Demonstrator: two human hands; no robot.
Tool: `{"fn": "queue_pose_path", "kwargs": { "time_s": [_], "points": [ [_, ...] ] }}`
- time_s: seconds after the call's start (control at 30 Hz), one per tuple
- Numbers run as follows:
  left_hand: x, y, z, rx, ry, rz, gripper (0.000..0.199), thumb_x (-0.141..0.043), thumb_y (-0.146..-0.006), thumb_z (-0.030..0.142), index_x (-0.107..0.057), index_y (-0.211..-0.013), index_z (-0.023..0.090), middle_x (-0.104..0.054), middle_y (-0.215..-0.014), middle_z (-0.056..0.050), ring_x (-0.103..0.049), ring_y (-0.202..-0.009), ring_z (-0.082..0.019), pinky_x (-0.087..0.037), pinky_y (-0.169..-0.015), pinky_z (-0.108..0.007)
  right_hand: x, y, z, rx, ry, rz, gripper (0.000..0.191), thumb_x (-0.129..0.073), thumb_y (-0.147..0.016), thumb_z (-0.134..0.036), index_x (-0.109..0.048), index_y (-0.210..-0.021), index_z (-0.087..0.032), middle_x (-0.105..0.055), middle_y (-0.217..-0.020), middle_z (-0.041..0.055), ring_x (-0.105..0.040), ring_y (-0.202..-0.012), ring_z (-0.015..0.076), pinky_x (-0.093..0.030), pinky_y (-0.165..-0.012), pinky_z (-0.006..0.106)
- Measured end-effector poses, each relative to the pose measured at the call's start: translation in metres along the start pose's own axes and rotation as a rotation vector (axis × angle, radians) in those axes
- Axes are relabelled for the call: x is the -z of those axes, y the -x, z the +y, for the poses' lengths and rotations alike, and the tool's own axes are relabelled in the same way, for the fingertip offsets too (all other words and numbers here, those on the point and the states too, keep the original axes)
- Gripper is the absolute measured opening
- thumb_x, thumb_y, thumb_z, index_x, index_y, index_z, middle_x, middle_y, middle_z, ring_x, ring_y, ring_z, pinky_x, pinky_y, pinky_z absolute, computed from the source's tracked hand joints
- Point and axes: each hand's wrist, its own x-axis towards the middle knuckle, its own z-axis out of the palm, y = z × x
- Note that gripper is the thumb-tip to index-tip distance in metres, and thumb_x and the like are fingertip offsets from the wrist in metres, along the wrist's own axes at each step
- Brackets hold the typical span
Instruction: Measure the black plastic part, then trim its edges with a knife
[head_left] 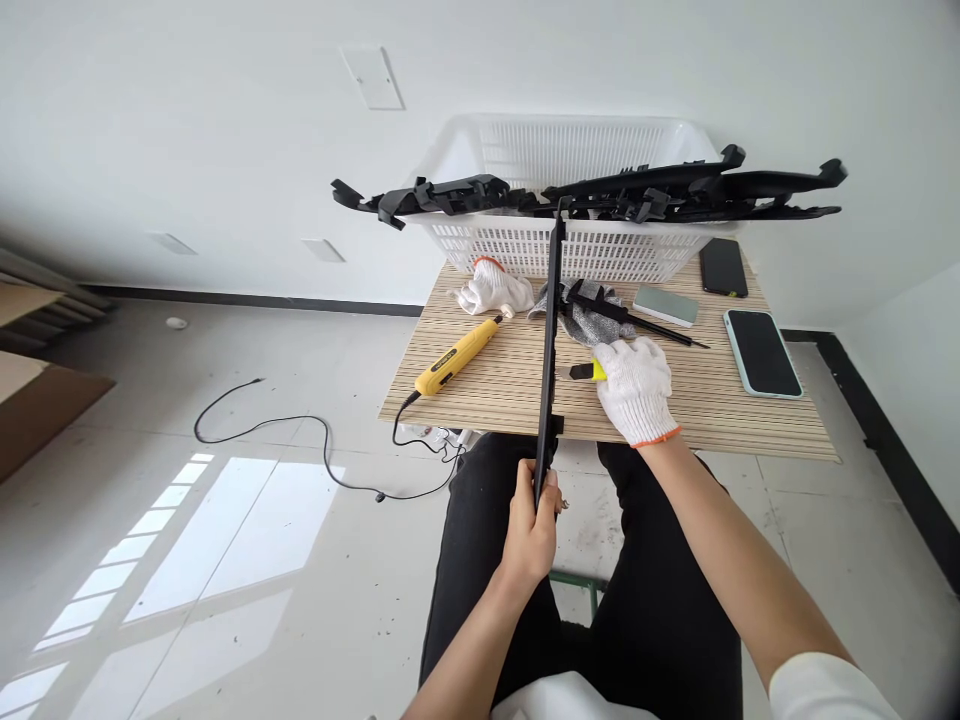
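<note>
My bare left hand point(531, 520) grips the near end of a long, narrow black plastic strip point(550, 340), held edge-up across the table and pointing toward the basket. White cotton with an orange cuff covers my right hand point(636, 388), which is closed around a yellow-and-black utility knife point(592, 371). The blade points left and lies close to the strip's right edge; whether it touches, I cannot tell. Beyond the strip's middle rests a grey cloth point(592, 322), with a black caliper-like tool point(611, 308) on top.
A white slatted basket point(495, 240) holds several black plastic parts point(660, 190) that overhang both sides. On the wood-grain table point(487, 385) lie a yellow corded tool point(459, 358), a white glove point(493, 290), a grey-green box point(666, 306) and two phones point(763, 352). A black cable point(328, 450) trails over the floor.
</note>
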Motion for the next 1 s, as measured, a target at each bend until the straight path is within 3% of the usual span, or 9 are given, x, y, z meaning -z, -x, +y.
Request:
{"fn": "queue_pose_path", "kwargs": {
  "time_s": [0.17, 0.5, 1.0],
  "points": [
    [0.0010, 0.0007, -0.0008, 0.005, -0.019, 0.010, 0.027, -0.039, -0.101, 0.049, -0.040, -0.091, 0.023, -0.042, -0.066, 0.005, -0.045, -0.065, -0.013, -0.040, -0.067, -0.029, -0.0023, 0.0014, 0.0008, -0.040, -0.009, -0.001, 0.023, -0.055, -0.082, -0.015, -0.066, -0.101, -0.023, -0.069, -0.091, 0.0051, -0.053, -0.086, 0.0245, -0.033, -0.082, 0.039],
    [0.0025, -0.0006, 0.0005, 0.011, -0.025, 0.025, 0.028, -0.039, -0.100, 0.050, -0.042, -0.092, 0.023, -0.044, -0.067, 0.005, -0.046, -0.067, -0.013, -0.039, -0.067, -0.028, -0.0022, 0.0030, 0.0038, 0.028, -0.046, 0.003, 0.025, -0.054, -0.077, -0.011, -0.065, -0.096, -0.023, -0.066, -0.087, 0.0040, -0.050, -0.085, 0.0243, -0.033, -0.082, 0.038],
    [0.0044, 0.0001, 0.0006, 0.029, 0.001, 0.000, 0.028, -0.040, -0.100, 0.051, -0.041, -0.093, 0.024, -0.042, -0.068, 0.005, -0.046, -0.067, -0.013, -0.039, -0.068, -0.029, -0.0018, 0.0020, 0.0025, 0.036, -0.004, -0.005, 0.020, -0.053, -0.082, -0.013, -0.066, -0.094, -0.023, -0.067, -0.086, 0.0033, -0.050, -0.084, 0.0235, -0.033, -0.080, 0.037]
  ]
}}
